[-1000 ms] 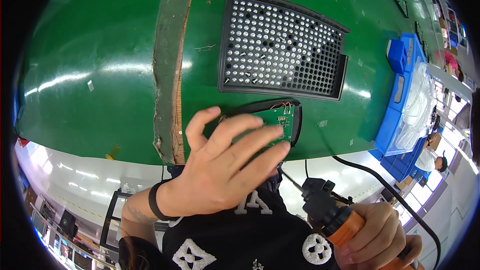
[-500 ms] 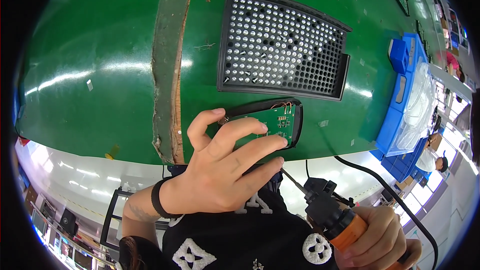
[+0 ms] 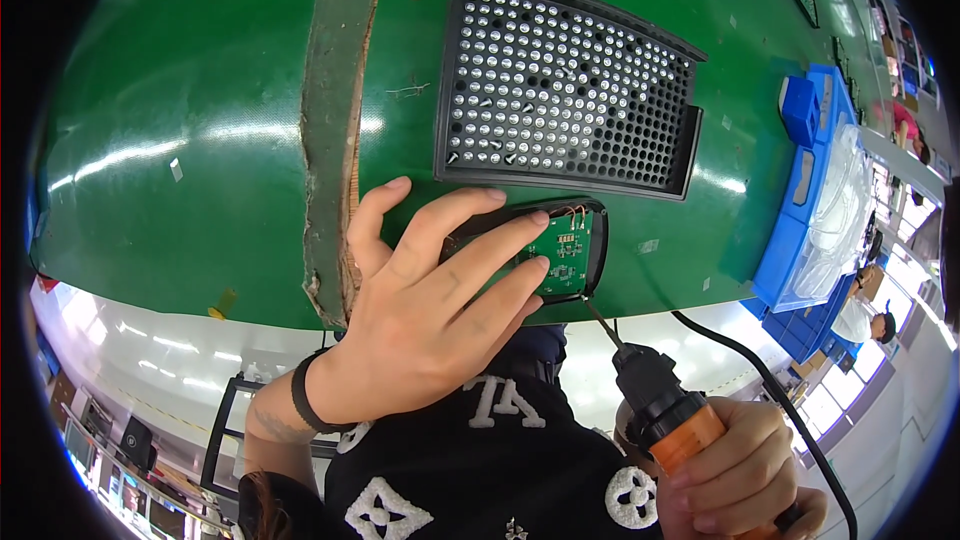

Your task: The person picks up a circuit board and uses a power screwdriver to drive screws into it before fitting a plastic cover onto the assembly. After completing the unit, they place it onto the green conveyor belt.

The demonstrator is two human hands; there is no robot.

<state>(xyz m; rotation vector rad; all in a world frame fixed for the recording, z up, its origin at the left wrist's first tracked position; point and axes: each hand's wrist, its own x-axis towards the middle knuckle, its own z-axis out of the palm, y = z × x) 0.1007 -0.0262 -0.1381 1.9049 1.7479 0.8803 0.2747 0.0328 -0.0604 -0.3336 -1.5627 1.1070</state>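
A green circuit board (image 3: 566, 252) with thin wires at its far end sits in a black casing (image 3: 598, 250) near the table's front edge. My left hand (image 3: 425, 295) lies over the casing's left part with fingers spread, two fingertips on or just over the board. That hand hides the casing's left side. In my right hand (image 3: 735, 465) is an orange and black electric screwdriver (image 3: 655, 390), fingers wrapped round its body. Its long thin bit points up and left, the tip at the casing's near right corner. Whether a screw sits under the tip is too small to tell.
Beyond the casing lies a black screw tray (image 3: 570, 178) with rows of silver screws (image 3: 520, 70) and several loose ones on top. Blue bins (image 3: 790, 220) with clear plastic stand at the right. A black cable (image 3: 770, 370) hangs right of the screwdriver. A worn strip (image 3: 335, 90) crosses the green table.
My left hand has slid left, its fingers drawn back so more of the board shows. The screwdriver has shifted slightly, its bit tip now at the casing's near right corner.
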